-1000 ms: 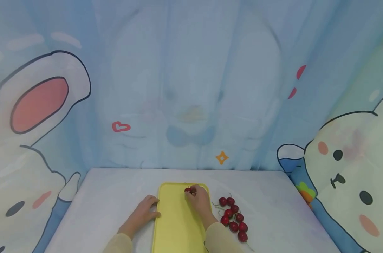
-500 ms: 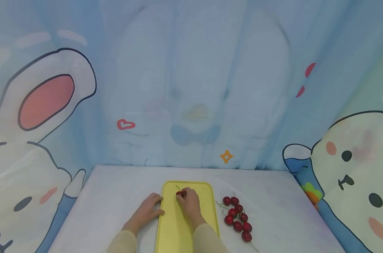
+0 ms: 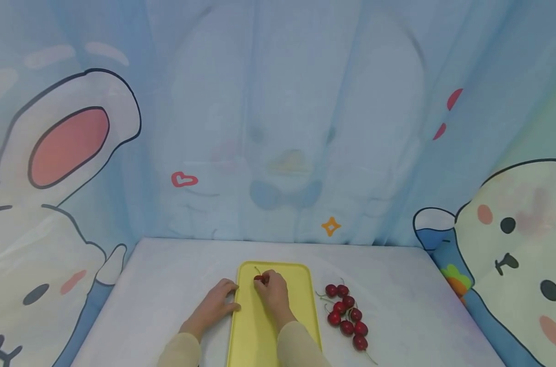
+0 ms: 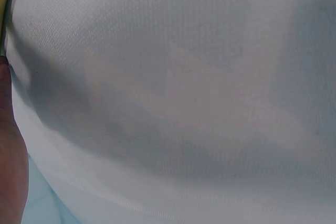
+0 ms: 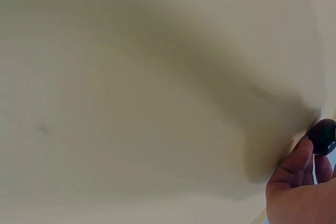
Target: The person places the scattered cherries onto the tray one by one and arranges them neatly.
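Observation:
In the head view, a yellow rectangular tray lies lengthwise on the table. Over its far part my right hand pinches a dark red cherry between thumb and fingers, its thin stem pointing up and away. The right wrist view shows the same cherry at the fingertips, close to the tray surface. My left hand rests at the tray's left edge, thumb and fingers spread and touching the rim. A strip of that hand shows at the left border of the left wrist view.
To the right of the tray, several red cherries with stems lie in a loose cluster on the white tablecloth. A light blue curtain with cartoon rabbits hangs behind the table and at both sides.
My right hand has carried the cherry leftward across the far part of the tray, then stayed nearly still. The left hand has kept its place at the tray's edge. The head view has shifted slightly.

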Available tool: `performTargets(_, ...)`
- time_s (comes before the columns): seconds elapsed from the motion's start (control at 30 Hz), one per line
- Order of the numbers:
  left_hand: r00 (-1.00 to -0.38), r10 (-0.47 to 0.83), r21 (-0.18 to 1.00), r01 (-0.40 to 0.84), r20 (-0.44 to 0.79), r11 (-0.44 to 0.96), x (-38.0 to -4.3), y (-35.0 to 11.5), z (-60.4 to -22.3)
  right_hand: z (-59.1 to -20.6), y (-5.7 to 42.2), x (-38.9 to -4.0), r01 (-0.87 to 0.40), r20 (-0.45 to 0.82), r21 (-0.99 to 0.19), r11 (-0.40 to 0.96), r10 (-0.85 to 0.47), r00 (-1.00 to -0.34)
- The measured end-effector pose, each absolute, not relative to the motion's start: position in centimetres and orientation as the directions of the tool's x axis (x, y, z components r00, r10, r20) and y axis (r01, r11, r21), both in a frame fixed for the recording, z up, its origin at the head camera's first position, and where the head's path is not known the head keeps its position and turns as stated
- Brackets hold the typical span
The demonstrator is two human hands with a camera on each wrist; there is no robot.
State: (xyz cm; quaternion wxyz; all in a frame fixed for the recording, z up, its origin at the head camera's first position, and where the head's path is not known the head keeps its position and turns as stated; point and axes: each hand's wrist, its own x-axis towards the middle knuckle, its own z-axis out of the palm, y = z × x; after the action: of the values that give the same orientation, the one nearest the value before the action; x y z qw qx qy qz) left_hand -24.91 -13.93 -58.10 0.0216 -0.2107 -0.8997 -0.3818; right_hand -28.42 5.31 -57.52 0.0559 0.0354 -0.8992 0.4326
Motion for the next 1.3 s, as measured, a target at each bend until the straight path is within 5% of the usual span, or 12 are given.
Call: performTargets(1.3,-0.910,0.352,0.672,0.404,0.221,0.621,-24.5,-13.8,-57.8,-56.3,8.1,-28.3,-0.111,0.146,-0.797,0.594,0.010,-0.989)
